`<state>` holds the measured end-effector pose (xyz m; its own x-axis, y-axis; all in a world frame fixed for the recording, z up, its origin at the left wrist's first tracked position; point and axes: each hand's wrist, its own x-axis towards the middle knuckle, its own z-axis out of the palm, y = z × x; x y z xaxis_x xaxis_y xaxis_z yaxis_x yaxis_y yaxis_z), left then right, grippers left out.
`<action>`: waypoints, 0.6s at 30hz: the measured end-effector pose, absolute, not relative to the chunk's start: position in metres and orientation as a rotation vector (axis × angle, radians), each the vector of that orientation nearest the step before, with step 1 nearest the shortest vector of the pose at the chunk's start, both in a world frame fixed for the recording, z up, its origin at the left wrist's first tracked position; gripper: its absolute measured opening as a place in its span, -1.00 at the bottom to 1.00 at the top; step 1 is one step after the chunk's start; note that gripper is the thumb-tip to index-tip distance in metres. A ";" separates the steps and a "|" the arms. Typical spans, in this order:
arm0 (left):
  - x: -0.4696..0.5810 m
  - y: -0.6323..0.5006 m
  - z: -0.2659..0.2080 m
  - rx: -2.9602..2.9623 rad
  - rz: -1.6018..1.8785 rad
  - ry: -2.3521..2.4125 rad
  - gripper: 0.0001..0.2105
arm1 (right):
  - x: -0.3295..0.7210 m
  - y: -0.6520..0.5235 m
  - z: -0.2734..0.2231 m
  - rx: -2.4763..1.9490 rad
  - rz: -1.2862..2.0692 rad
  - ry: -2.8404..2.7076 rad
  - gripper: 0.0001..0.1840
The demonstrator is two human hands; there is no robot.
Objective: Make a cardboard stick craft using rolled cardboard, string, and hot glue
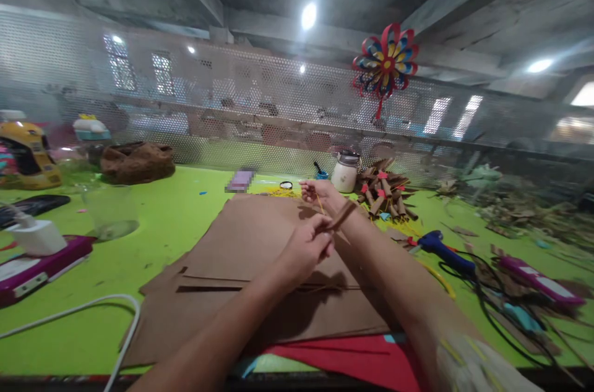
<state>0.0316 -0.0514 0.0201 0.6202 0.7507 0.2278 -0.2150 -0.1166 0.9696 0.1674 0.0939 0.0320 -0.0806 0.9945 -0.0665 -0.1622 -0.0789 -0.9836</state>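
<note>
Over the brown paper sheets (260, 234), my left hand (307, 248) is closed on a narrow brown paper strip (344, 215) that sticks out to the right, past my right wrist. My right hand (321, 191) is a little farther off, its fingers pinched on a thin yellow string (318, 199). The string runs down from those fingers to the left hand. Cut brown strips (213, 282) lie on the sheets below my left forearm. Red paper (352, 361) shows under the sheets at the near edge.
Right of the sheets lie a blue glue gun (448, 253), its black cord and a purple power strip (541, 281). Behind stand a pile of brown paper rolls (387, 191) and a white jar (346, 170). Leftward are a clear cup (109, 213), white charger (37, 236) and white cable (132, 318).
</note>
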 end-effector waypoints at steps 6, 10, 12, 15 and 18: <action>0.024 -0.072 0.030 1.681 0.656 0.315 -0.89 | 0.193 0.107 0.029 -1.201 1.259 -1.067 -0.70; 0.011 -0.085 0.039 1.717 0.308 0.139 -0.89 | 0.212 0.114 0.030 -1.318 1.163 -1.068 -0.61; 0.007 -0.091 0.046 1.665 0.081 0.025 -0.92 | 0.223 0.117 0.030 -1.402 1.110 -1.064 -0.62; 0.009 -0.095 0.057 1.598 -0.143 -0.136 -0.72 | 0.236 0.118 0.028 -1.523 1.026 -1.081 -0.70; 0.015 -0.092 0.062 1.541 -0.288 -0.324 -0.56 | 0.247 0.116 0.027 -1.592 0.945 -1.157 -0.64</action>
<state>0.0147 -0.0923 0.0615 0.9247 -0.3800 0.0239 -0.0207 0.0126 0.9997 0.2467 0.1160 0.0273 0.2627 0.9628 -0.0632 0.2546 -0.1324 -0.9579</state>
